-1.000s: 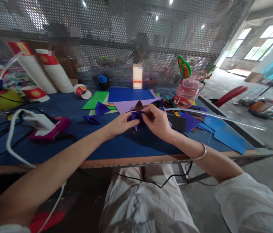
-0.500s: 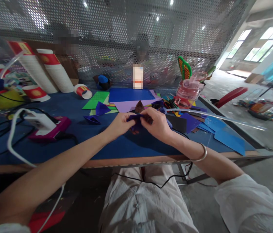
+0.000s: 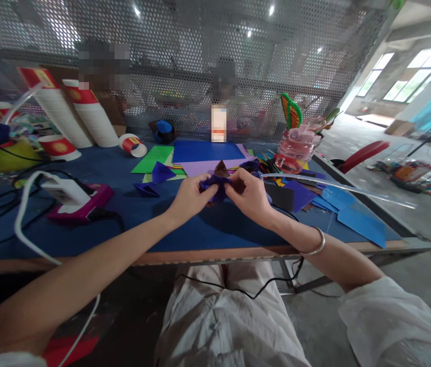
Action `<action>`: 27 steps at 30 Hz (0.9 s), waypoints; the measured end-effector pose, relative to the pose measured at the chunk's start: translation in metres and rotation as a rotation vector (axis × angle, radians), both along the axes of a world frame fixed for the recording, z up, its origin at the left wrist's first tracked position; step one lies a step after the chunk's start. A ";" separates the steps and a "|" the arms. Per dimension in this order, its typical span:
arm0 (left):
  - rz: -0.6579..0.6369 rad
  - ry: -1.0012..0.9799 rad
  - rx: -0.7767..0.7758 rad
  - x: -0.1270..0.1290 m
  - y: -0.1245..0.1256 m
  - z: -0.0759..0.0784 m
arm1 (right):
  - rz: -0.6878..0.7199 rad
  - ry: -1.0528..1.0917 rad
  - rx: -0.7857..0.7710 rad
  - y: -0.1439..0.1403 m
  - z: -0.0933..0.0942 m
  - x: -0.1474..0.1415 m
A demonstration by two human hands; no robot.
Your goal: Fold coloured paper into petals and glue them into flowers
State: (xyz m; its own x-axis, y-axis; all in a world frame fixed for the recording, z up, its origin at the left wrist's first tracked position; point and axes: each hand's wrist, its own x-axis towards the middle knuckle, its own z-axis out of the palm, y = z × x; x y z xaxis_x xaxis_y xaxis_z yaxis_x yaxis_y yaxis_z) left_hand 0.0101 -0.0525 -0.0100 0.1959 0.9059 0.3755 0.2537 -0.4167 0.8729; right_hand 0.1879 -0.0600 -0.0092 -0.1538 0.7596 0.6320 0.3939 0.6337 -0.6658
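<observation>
Both my hands pinch a dark purple folded paper piece (image 3: 220, 187) above the front middle of the table. My left hand (image 3: 192, 194) grips its left side between thumb and fingers. On the opposite side, my right hand (image 3: 251, 194) is closed on the edge with thumb and fingertips. A brown folded paper point (image 3: 222, 169) shows just behind the purple piece; whether the two are joined I cannot tell. Left of my hands lie two more folded purple paper pieces, one pointed (image 3: 162, 172) and one flatter (image 3: 147, 190).
Paper sheets, blue (image 3: 205, 151) and green (image 3: 155, 159), lie behind. To the right are a pink bottle (image 3: 295, 150), blue sheets (image 3: 362, 221) and a long clear stick (image 3: 337, 182). At left stand paper cup stacks (image 3: 96, 122) and a magenta power strip (image 3: 81, 209) with cables.
The purple paper has turned and opened out between my hands, showing more of its folded surface. My fingertips have shifted slightly along its edges. The brown point shows more clearly.
</observation>
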 end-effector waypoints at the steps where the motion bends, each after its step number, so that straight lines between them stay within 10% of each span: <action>1: -0.001 0.025 0.028 -0.001 0.001 0.000 | 0.005 0.008 -0.013 0.000 0.000 0.000; 27: -0.009 0.039 0.185 -0.005 -0.008 0.015 | 0.023 -0.071 0.228 -0.006 -0.002 -0.001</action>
State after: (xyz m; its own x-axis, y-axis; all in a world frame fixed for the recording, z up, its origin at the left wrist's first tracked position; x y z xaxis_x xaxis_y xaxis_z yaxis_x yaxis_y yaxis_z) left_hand 0.0047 -0.0609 0.0050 0.2212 0.8203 0.5273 0.2813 -0.5714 0.7709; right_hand 0.1873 -0.0656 -0.0113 -0.2196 0.5944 0.7736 0.4185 0.7737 -0.4757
